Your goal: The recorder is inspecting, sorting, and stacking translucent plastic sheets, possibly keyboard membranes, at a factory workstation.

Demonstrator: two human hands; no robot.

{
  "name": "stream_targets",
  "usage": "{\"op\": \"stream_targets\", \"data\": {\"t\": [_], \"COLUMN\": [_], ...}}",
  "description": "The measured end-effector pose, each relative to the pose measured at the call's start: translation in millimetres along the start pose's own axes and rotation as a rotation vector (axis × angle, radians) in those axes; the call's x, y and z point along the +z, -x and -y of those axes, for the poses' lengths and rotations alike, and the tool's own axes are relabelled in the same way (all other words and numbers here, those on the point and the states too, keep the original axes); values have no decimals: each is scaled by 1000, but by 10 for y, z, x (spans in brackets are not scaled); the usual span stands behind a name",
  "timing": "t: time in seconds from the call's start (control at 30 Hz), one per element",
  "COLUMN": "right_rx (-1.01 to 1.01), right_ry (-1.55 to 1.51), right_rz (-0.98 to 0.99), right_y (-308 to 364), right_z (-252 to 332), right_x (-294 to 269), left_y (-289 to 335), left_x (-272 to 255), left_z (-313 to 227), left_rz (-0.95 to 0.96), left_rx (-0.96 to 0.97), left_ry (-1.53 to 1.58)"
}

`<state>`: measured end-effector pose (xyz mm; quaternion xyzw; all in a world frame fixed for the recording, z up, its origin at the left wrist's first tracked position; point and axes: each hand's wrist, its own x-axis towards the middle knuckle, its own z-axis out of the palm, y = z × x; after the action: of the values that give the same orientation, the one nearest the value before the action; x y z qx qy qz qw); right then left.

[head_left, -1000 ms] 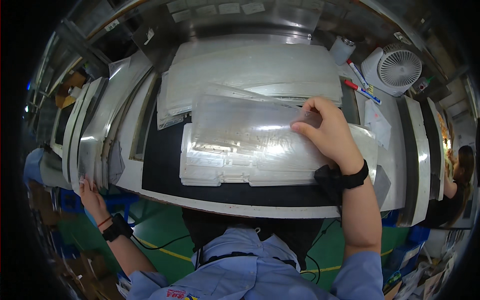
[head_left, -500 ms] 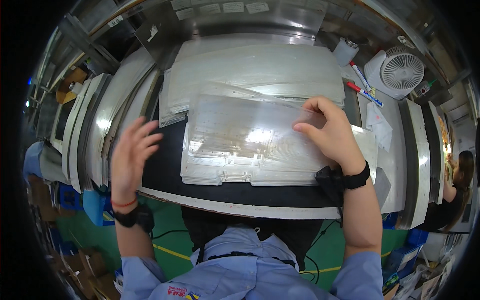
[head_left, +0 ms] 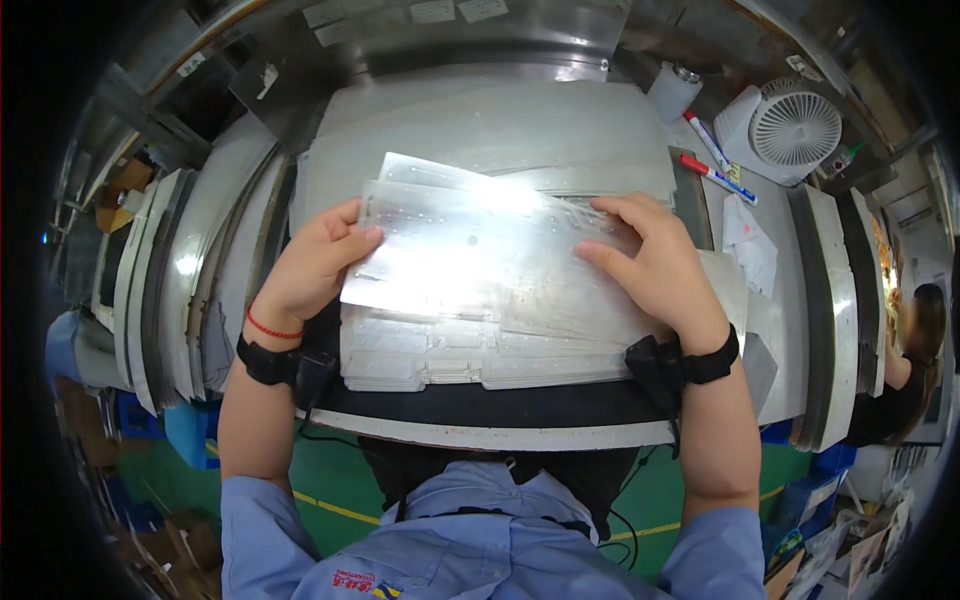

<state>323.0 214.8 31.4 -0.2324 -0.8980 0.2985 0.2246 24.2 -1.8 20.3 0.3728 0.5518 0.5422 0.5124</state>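
Note:
Between my hands is a small, fanned bunch of thin clear plastic sheets (head_left: 455, 255), shiny with glare and dotted with little holes. Its left edge is pinched between the thumb and fingers of my left hand (head_left: 312, 258). On the opposite edge, my right hand (head_left: 660, 262) is closed with its thumb on top; its other fingertips are partly hidden behind the sheets. Below the bunch lies a stack of notched clear sheets (head_left: 385, 365) on the black mat (head_left: 540, 403). Behind it rests a wide pile of larger translucent sheets (head_left: 480, 125).
Upright stacks of panels stand on the left (head_left: 215, 235) and right (head_left: 826, 310). At the back right are a white fan (head_left: 790, 130), a bottle (head_left: 675, 92), red-capped markers (head_left: 718, 178) and a crumpled white tissue (head_left: 748, 243). A co-worker (head_left: 905, 370) is at far right.
My left hand, empty and apart from the sheets before, has moved right and taken hold of their left edge. The sheets are now fanned and tilted between both hands.

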Motion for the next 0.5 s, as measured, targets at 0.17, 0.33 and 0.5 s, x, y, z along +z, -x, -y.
{"op": "stream_targets", "data": {"t": [0.17, 0.33, 0.5], "right_rx": [10, -27, -17], "right_ry": [32, -8, -38], "right_rz": [9, -31, -42], "right_y": [-3, -7, -8], "right_z": [28, 12, 20], "right_x": [19, 35, 43], "left_y": [6, 26, 44], "left_x": [-80, -19, -35], "left_z": [67, 10, 4], "left_rz": [-8, -19, -6], "left_rx": [-7, 1, 18], "left_ry": [13, 35, 49]}}
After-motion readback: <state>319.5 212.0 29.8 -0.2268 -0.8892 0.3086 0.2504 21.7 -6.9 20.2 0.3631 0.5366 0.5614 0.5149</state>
